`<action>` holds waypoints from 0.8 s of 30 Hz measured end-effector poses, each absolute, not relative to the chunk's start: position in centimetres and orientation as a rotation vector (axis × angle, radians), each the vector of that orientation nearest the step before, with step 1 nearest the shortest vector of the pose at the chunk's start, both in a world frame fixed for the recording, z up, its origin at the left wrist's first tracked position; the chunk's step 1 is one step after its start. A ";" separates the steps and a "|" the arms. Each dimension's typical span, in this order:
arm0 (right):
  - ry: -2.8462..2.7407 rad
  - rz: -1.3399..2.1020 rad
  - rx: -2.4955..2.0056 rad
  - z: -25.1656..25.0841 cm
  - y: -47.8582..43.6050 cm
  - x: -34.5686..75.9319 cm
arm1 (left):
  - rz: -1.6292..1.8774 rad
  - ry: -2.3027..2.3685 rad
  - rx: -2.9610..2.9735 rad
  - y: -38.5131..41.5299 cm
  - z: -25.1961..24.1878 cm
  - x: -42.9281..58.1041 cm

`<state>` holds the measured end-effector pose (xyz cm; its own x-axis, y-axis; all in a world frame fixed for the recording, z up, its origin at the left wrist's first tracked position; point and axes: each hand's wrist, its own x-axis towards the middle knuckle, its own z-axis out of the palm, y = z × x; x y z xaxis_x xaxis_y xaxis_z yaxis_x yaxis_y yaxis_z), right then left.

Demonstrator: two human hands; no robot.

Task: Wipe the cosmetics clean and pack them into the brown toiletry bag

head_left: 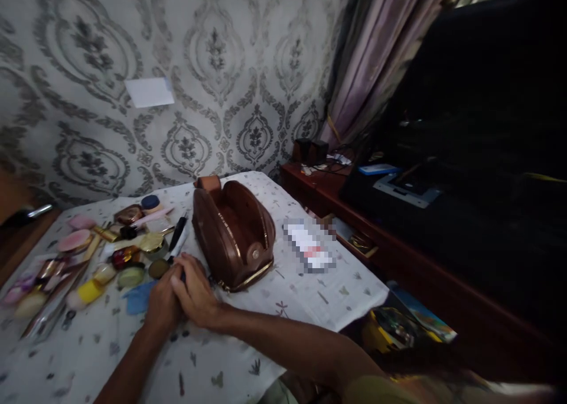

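My left hand (163, 297) and my right hand (197, 292) are folded together on the white printed tablecloth (239, 345). The right fingers close over the left hand, whose fingers are mostly hidden. I see no object in either hand. Just right of them stands a brown leather toiletry bag (212, 233), unzipped and gaping, with a gold zip and a side handle. Left of my hands lies a loose spread of cosmetics, with a blue cloth-like piece (138, 297), a yellow-banded bottle (88, 292), a pink round compact (75, 240) and a dark-blue-lidded jar (151, 203).
Right of the bag lies a blurred-out phone-like item (310, 247). A dark red desk (305, 182) with a partly open drawer (354, 238) stands beyond the table's right edge. A large black panel (465, 126) fills the right side. Patterned wallpaper (212, 97) rises behind.
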<state>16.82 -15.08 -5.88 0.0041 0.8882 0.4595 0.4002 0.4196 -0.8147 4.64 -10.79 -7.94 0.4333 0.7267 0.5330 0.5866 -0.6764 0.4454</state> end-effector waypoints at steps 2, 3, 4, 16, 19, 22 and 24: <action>-1.552 0.570 -1.086 -6.4 -14.7 16.7 | 1.065 1.100 2.493 -11.3 -7.3 5.1; -1.528 0.586 -1.055 -6.6 -14.6 16.7 | 1.056 1.151 2.474 -11.7 -6.9 5.2; -1.494 0.611 -1.039 -6.8 -14.4 16.7 | 1.035 1.209 2.460 -12.2 -6.4 5.4; -1.602 0.658 -1.114 -8.2 -12.7 15.5 | 0.729 1.786 2.623 -12.3 1.1 -5.4; -1.622 0.590 -1.151 -7.5 -11.9 14.5 | 0.679 1.973 2.530 -9.8 2.2 -8.7; -1.623 0.527 -1.160 -6.7 -10.8 13.7 | 0.583 2.127 2.433 -6.5 3.0 -10.9; -1.606 0.504 -1.156 -6.7 -10.2 13.4 | 0.491 2.219 2.360 -3.8 3.8 -11.9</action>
<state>13.38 -10.16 -6.71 0.0116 0.8673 0.4977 0.4274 0.4457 -0.7866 -11.88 -3.85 3.79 0.0420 0.9512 0.3058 0.9914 -0.0776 0.1054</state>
